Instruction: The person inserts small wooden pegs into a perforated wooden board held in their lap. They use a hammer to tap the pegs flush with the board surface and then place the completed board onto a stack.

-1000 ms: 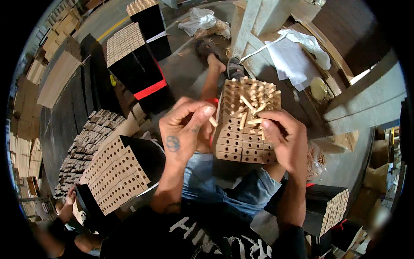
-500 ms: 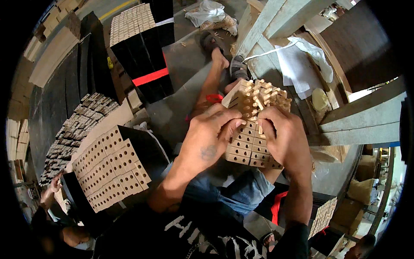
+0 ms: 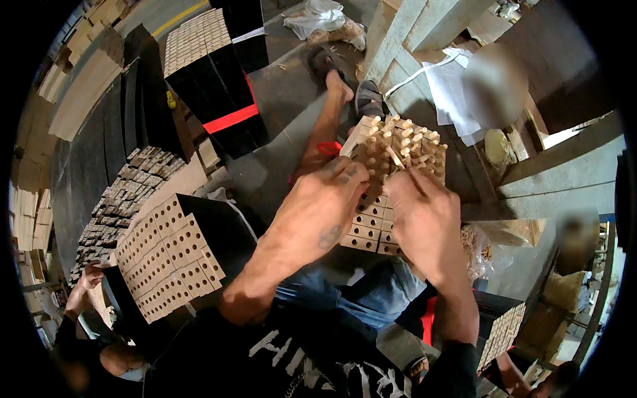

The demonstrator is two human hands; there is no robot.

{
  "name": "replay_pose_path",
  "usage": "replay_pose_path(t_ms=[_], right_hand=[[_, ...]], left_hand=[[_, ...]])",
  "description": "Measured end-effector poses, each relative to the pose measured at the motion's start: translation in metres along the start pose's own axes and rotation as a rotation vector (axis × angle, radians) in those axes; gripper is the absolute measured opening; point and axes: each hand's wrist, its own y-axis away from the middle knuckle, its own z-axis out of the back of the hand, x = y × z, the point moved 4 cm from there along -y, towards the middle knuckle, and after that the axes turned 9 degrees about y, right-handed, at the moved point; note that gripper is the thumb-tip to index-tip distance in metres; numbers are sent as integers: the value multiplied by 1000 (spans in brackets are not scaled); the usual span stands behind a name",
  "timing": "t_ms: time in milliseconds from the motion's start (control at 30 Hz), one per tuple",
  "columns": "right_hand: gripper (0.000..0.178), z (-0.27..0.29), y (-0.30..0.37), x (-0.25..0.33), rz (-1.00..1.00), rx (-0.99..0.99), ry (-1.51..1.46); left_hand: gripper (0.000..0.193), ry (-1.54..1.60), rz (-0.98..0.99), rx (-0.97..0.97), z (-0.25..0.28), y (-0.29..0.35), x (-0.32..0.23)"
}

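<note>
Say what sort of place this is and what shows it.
Likely a woodworking workshop or factory: wooden dowels stand in a bundle of drilled wood pieces, with another drilled bundle at left and a black-sided stack beyond.

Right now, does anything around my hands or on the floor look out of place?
Yes, mildly. One wooden peg slants over the drilled block, just beyond your right hand, while most pegs around it stand upright. Also, small pale bits lie loose on the floor near the white plastic bag.
</note>
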Motion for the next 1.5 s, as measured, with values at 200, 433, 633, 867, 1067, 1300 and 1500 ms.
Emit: replay_pose_path(t_ms=[200, 433, 633, 867, 1067, 1300, 1500], right_hand=[[7, -11, 19, -6, 128, -29, -20], [49, -15, 32, -12, -176, -520, -52], [26, -13, 55, -25, -341, -484, -372], [7, -6, 68, -58, -463, -572, -554], [13, 2, 63, -81, -642, -535, -597], [15, 5, 35, -78, -384, -346, -535], [17, -6, 16, -76, -359, -143, -284]], left_hand=[[22, -77, 129, 111, -9, -13, -19], [14, -239, 112, 42, -14, -9, -20], [14, -238, 165, 112, -29, -18, -32], [10, -377, 32, 124, -18, -30, -32], [16, -282, 80, 105, -16, -29, -35], [27, -284, -7, 124, -24, -22, -39], [36, -198, -83, 125, -28, -19, -36]])
